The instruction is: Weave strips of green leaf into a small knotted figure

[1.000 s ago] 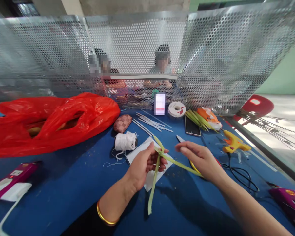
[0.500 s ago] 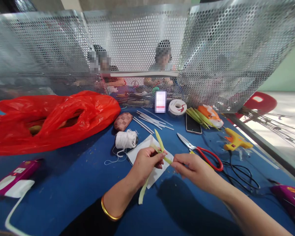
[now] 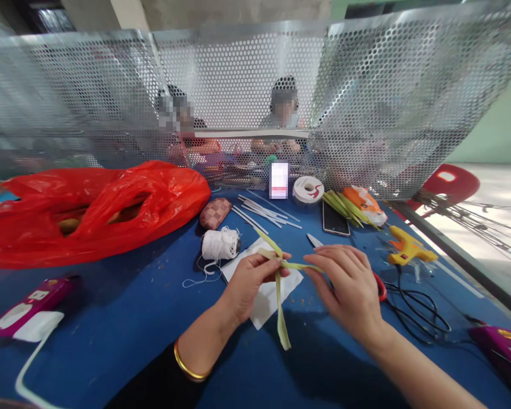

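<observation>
My left hand [image 3: 247, 285] pinches the crossing point of some folded pale-green leaf strips [image 3: 282, 321] between thumb and fingers. One strip end points up and away, one hangs down toward me, and one runs out to the right. That right-hand end is held between the thumb and fingers of my right hand [image 3: 350, 287]. Below the left hand lies a white paper sheet [image 3: 262, 309] on the blue table [image 3: 162, 318]. Scissors [image 3: 313, 241] lie partly hidden behind my right hand, with the blade tip and some red handle showing.
At left are a red plastic bag [image 3: 170, 187] and a purple device [image 3: 29, 307]. A white thread spool [image 3: 219, 244], white sticks [image 3: 264, 211], ribbon roll [image 3: 308, 190], leaf strips [image 3: 344, 207] and a yellow glue gun [image 3: 411, 245] lie around. Two people sit behind the perforated metal screen [image 3: 238, 68].
My right hand first closes on the right strip near the crossing, then slides outward along it, covering the scissors again. The lower strip swings left, then back to hang down below the crossing.
</observation>
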`<state>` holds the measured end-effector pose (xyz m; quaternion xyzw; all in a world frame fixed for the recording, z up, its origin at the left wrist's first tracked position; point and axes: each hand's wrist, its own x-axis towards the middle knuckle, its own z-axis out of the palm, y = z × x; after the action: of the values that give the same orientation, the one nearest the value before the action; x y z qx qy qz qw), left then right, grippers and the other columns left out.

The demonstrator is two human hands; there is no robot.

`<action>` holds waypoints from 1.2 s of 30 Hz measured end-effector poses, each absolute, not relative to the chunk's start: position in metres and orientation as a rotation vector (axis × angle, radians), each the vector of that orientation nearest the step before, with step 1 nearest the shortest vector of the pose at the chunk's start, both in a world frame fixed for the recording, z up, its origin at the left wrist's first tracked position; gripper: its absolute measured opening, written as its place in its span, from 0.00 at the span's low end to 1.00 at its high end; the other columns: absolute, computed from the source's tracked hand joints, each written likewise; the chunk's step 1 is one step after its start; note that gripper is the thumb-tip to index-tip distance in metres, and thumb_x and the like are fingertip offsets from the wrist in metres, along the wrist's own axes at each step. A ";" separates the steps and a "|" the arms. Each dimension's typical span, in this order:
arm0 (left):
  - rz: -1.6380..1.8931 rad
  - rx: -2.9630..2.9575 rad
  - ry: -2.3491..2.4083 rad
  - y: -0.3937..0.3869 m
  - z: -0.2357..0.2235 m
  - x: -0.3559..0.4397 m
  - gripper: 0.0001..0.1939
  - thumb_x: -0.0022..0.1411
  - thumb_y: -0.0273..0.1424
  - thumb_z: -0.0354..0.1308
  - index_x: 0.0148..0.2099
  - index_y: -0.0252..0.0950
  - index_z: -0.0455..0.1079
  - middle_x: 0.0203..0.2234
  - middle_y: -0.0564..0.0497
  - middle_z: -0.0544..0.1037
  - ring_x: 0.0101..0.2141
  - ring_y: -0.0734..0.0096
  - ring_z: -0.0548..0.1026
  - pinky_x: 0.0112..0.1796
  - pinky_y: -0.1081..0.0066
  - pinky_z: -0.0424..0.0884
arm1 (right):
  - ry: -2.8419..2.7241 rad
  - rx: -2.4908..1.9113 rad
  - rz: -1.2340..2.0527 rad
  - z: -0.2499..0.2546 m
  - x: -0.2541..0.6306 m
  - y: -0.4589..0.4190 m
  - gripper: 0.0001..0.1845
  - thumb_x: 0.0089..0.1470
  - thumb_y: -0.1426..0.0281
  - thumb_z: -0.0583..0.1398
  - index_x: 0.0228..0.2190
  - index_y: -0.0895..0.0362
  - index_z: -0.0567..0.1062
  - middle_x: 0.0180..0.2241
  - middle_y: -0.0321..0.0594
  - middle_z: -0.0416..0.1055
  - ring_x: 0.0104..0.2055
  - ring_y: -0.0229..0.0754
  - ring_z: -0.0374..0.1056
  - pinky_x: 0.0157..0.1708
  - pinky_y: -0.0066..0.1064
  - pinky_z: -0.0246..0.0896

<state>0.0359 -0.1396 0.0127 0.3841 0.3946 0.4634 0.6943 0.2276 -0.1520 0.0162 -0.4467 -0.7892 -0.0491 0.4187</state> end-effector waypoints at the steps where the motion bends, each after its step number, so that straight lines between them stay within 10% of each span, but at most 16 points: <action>1: 1.032 0.947 0.902 -0.140 0.013 0.037 0.13 0.54 0.36 0.65 0.39 0.33 0.79 0.29 0.48 0.79 0.31 0.72 0.75 0.41 0.70 0.70 | -1.954 -1.159 -0.004 0.015 0.225 -0.151 0.09 0.58 0.68 0.59 0.39 0.52 0.78 0.38 0.44 0.77 0.46 0.51 0.70 0.49 0.45 0.58; 9: 0.754 1.317 0.979 -0.151 0.011 0.046 0.12 0.57 0.35 0.59 0.36 0.32 0.77 0.21 0.54 0.70 0.19 0.78 0.65 0.23 0.75 0.61 | -1.224 -1.080 1.436 0.004 0.213 -0.144 0.11 0.48 0.62 0.66 0.31 0.56 0.79 0.29 0.39 0.75 0.32 0.43 0.69 0.37 0.36 0.64; 15: 0.789 1.216 1.065 -0.149 0.010 0.045 0.14 0.55 0.38 0.60 0.36 0.31 0.76 0.17 0.57 0.65 0.17 0.80 0.60 0.20 0.76 0.55 | -1.063 -0.985 1.392 0.019 0.224 -0.140 0.11 0.42 0.64 0.69 0.29 0.56 0.79 0.27 0.37 0.73 0.22 0.33 0.58 0.23 0.29 0.56; 27: 0.750 0.993 0.998 -0.147 0.013 0.043 0.20 0.56 0.42 0.60 0.43 0.31 0.76 0.24 0.54 0.71 0.19 0.81 0.65 0.20 0.78 0.59 | -1.145 -0.889 1.272 0.018 0.230 -0.137 0.05 0.46 0.68 0.67 0.29 0.54 0.79 0.31 0.39 0.75 0.31 0.39 0.68 0.33 0.32 0.65; 31: 0.745 0.908 0.961 -0.148 0.012 0.042 0.20 0.54 0.42 0.64 0.41 0.30 0.76 0.24 0.52 0.74 0.21 0.79 0.70 0.25 0.76 0.65 | -1.167 -0.948 1.220 0.013 0.230 -0.135 0.17 0.49 0.66 0.65 0.43 0.53 0.76 0.43 0.43 0.74 0.36 0.41 0.70 0.35 0.34 0.66; 36: 0.837 0.750 0.953 -0.144 0.008 0.039 0.18 0.53 0.37 0.66 0.43 0.31 0.76 0.28 0.47 0.80 0.28 0.72 0.77 0.35 0.71 0.70 | -1.520 -1.166 0.593 0.006 0.229 -0.137 0.15 0.55 0.69 0.61 0.46 0.54 0.73 0.40 0.43 0.74 0.37 0.42 0.70 0.38 0.36 0.65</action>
<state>0.0394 -0.1436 0.0075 0.3419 0.4346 0.3815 0.7407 0.2294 -0.1372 0.0057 -0.4901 -0.6388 0.2494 0.5380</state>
